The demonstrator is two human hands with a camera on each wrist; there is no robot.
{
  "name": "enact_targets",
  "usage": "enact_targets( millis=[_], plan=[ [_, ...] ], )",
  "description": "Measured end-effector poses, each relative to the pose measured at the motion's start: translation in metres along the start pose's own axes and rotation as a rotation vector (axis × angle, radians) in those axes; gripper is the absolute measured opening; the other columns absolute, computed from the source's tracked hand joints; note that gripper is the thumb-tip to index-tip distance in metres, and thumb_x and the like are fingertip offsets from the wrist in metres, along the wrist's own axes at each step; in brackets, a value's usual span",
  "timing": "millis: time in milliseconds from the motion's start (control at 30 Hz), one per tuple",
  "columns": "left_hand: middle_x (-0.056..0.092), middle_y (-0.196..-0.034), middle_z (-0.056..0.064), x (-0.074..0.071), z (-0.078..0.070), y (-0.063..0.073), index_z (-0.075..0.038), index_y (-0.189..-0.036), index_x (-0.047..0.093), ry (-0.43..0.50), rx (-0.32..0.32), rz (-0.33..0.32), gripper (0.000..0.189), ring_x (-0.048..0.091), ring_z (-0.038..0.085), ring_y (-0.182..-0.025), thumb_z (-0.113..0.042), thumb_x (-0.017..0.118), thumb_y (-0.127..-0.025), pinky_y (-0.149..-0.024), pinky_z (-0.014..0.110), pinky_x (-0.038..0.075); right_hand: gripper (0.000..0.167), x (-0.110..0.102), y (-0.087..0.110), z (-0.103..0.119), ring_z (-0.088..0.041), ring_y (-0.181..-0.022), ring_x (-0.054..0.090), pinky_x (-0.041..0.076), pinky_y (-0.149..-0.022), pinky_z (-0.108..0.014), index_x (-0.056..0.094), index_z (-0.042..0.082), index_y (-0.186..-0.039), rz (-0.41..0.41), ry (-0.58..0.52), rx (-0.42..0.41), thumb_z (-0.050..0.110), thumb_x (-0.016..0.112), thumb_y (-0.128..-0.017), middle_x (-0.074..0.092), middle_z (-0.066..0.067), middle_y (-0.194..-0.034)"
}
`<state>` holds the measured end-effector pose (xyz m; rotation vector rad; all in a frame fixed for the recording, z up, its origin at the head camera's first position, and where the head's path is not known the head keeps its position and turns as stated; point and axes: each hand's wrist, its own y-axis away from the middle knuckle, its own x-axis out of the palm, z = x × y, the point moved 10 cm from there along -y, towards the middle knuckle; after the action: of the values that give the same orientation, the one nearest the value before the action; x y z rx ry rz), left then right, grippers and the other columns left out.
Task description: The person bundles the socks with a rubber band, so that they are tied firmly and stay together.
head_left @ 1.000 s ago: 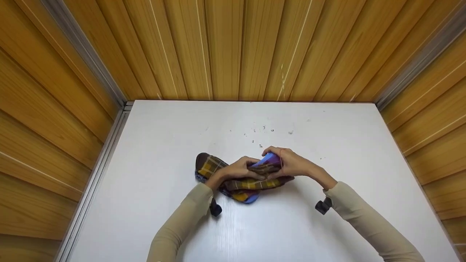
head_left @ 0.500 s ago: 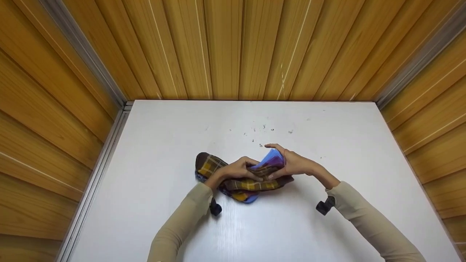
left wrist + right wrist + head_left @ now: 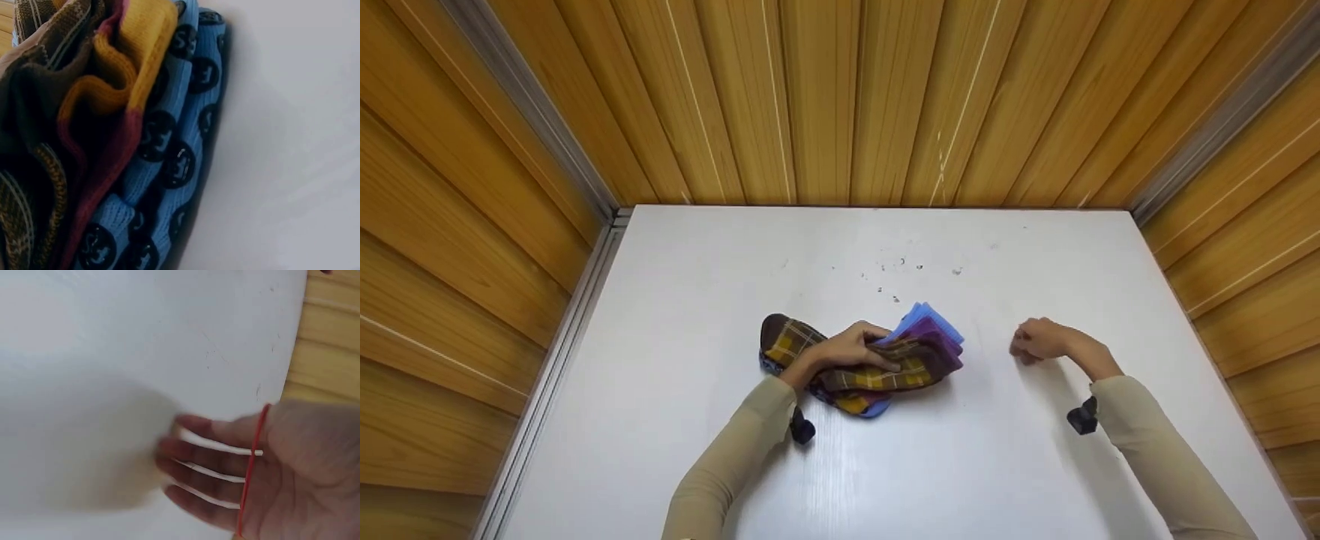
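My left hand [image 3: 851,349] grips a layered bundle of socks at its middle, thumb on top. Uppermost is a brown and yellow plaid sock [image 3: 907,373]. Purple cuffs [image 3: 936,328] and light blue cuffs [image 3: 911,315] fan out at the bundle's right end. In the left wrist view, a yellow and maroon sock [image 3: 152,50] lies folded against blue socks [image 3: 191,118] with black round prints. To the right, apart from the socks, my right hand [image 3: 1041,341] holds nothing, its fingers loosely bent. A thin red band [image 3: 254,455] loops across the base of its fingers.
The bundle lies on a white table [image 3: 697,262] with small dark scuffs beyond the socks. Wood-look panels [image 3: 825,97] rise at the back and both sides. A metal rail [image 3: 577,322] runs along the left edge.
My right hand has let go of the sock cuffs and moved off to the right, its red band still on. The cuffs have spread out. My left hand keeps its grip in place.
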<state>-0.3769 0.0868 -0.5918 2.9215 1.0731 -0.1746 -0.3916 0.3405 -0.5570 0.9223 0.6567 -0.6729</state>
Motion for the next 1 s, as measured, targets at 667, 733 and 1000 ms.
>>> enact_targets(
  millis=[667, 733, 1000],
  plan=[
    [0.071, -0.089, -0.01, 0.001, 0.001, 0.0, 0.0, -0.107, 0.075, -0.012, -0.018, -0.005, 0.024, 0.06, 0.007, -0.081, -0.006, 0.081, -0.085, -0.077, 0.021, 0.05, 0.03, 0.017, -0.008, 0.02, -0.004, -0.068, 0.055, 0.047, -0.065, -0.019, 0.07, -0.006, -0.119, 0.045, -0.292, -0.089, 0.017, 0.057, -0.104, 0.072, -0.01, -0.087],
    [0.071, -0.089, -0.01, 0.001, 0.001, 0.001, 0.0, -0.106, 0.074, -0.007, -0.019, -0.006, 0.023, 0.059, 0.007, -0.08, -0.005, 0.081, -0.085, -0.077, 0.021, 0.049, 0.031, 0.016, -0.007, 0.019, -0.004, -0.068, 0.06, 0.05, -0.064, -0.019, 0.071, -0.01, -0.114, 0.032, -0.273, -0.065, 0.015, 0.056, -0.103, 0.074, -0.014, -0.09],
    [0.07, -0.09, -0.01, 0.0, 0.002, 0.001, -0.001, -0.106, 0.074, -0.024, -0.019, -0.007, 0.022, 0.057, 0.006, -0.079, -0.006, 0.081, -0.085, -0.076, 0.021, 0.048, 0.031, 0.024, 0.0, 0.001, -0.007, -0.068, 0.067, 0.055, -0.063, -0.02, 0.068, -0.015, -0.112, 0.093, -0.388, 0.059, 0.011, 0.054, -0.102, 0.074, -0.006, -0.08]
  ],
)
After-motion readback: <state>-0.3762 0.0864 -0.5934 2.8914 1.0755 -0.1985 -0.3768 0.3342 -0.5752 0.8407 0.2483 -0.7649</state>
